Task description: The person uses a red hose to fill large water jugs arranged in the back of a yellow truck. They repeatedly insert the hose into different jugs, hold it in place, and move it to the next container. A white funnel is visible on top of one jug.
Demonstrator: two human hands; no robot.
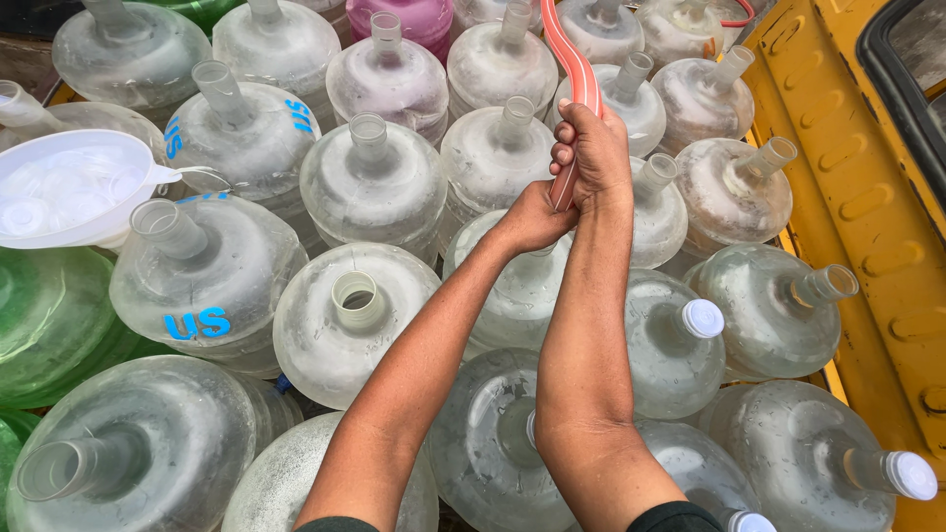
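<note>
Two hands are meeting over the middle of the load, and we are looking straight down our own forearms at them. We are wrapping the right hand (pixel 594 148) around a flattened red-and-white hose (pixel 570 59), fingers curled tight about it with the knuckles facing us. We are closing the left hand (pixel 532 219) just below, touching the right one, and its fingers are hidden from us, so we cannot tell how firmly they are gripping; the hose's lower end is disappearing between the two hands. Above the right hand the hose is running up and curving toward the top edge of the view.

Beneath the hands, a clear jug (pixel 498 286) is sitting with its neck hidden under the left hand. Around it we are seeing many large clear water jugs packed shoulder to shoulder, most with open necks, such as the open jug (pixel 340 320) just to the left. A few at the lower right are wearing white caps (pixel 703 317). A white bowl of caps (pixel 69 187) is resting on the jugs at the far left, beside a green jug (pixel 49 320). A yellow metal wall (pixel 867 197) is bordering the load on the right.
</note>
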